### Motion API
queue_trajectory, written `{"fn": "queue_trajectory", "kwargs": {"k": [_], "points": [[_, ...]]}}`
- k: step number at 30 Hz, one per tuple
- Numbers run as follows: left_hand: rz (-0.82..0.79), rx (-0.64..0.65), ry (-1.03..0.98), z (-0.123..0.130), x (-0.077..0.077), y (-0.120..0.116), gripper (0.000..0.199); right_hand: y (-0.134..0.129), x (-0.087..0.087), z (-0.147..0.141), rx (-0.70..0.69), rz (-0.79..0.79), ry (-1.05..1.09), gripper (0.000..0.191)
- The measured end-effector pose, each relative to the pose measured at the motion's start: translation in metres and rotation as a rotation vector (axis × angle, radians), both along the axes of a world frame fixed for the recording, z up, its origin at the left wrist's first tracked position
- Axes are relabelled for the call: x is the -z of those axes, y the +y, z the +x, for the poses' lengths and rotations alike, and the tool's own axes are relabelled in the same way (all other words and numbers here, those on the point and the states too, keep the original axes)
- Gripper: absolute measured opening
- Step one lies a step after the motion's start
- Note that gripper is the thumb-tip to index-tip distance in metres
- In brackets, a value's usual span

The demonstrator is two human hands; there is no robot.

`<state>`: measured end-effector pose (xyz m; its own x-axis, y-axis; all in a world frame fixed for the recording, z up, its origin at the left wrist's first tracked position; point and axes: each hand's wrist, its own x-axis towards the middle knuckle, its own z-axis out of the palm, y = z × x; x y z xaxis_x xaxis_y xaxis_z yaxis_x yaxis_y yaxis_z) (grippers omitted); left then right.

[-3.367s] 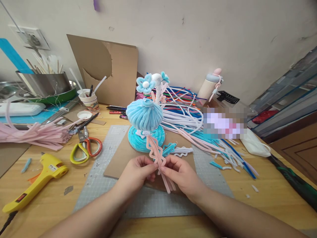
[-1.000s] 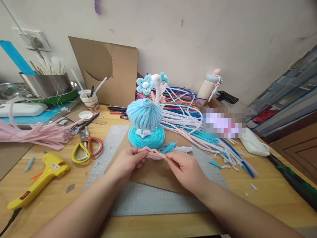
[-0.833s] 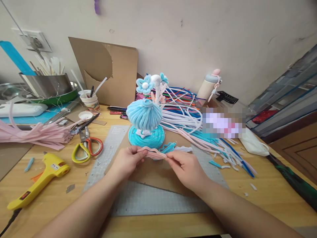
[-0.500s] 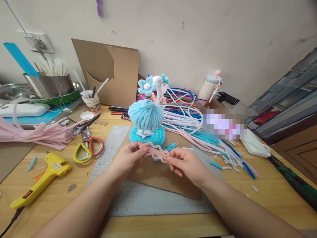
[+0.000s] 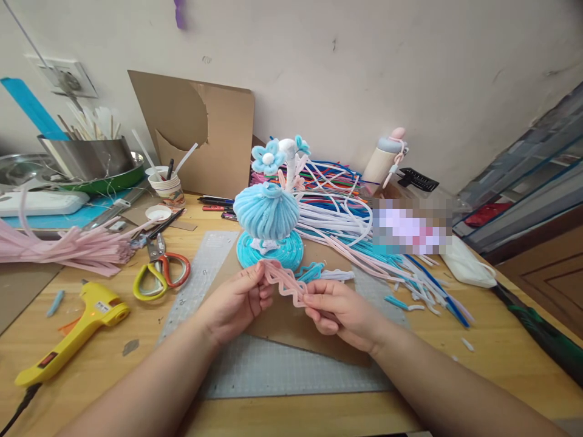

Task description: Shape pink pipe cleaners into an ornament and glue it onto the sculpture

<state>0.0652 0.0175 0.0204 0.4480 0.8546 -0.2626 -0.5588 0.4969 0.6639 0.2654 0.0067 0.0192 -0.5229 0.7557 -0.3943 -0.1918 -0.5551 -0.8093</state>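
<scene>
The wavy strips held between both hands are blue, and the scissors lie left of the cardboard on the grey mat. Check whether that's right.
Wrong colour: the head view shows the wavy strips held between the left hand and right hand are pink. The scissors do lie left of the cardboard on the grey mat.

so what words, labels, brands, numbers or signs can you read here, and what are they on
No text can be read for certain.
Yellow glue gun: a small pale label, too small to read.
Grey mat: faint print near its far left corner, too small to read.
Lilac item on the right: pixelated, so any print is hidden.
</scene>
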Motion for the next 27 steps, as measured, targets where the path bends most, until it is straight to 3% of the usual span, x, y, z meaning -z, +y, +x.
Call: {"fn": "queue_trajectory", "kwargs": {"k": [5,13,17,21,24,27], "points": [[-0.013,0.001,-0.027,0.000,0.004,0.000,0.022,-0.001,-0.002,-0.001,0.003,0.016,-0.005,0.024],[-0.031,0.065,0.019,0.004,-0.002,-0.003,0.034,-0.001,0.004,-0.001,-0.005,0.198,-0.136,0.024],[0.074,-0.060,0.167,0.006,0.001,-0.002,0.030,-0.002,0.007,-0.002,0.054,0.416,-0.414,0.023],[0.050,-0.145,0.279,0.006,0.006,0.000,0.024,-0.007,0.011,-0.003,0.135,0.792,-0.714,0.017],[0.041,-0.135,0.342,0.005,0.010,0.001,0.024,-0.010,0.012,-0.002,0.127,0.990,-0.805,0.019],[0.097,-0.141,0.469,0.004,0.013,0.001,0.026,-0.011,0.010,-0.002,0.118,1.056,-0.822,0.021]]}}
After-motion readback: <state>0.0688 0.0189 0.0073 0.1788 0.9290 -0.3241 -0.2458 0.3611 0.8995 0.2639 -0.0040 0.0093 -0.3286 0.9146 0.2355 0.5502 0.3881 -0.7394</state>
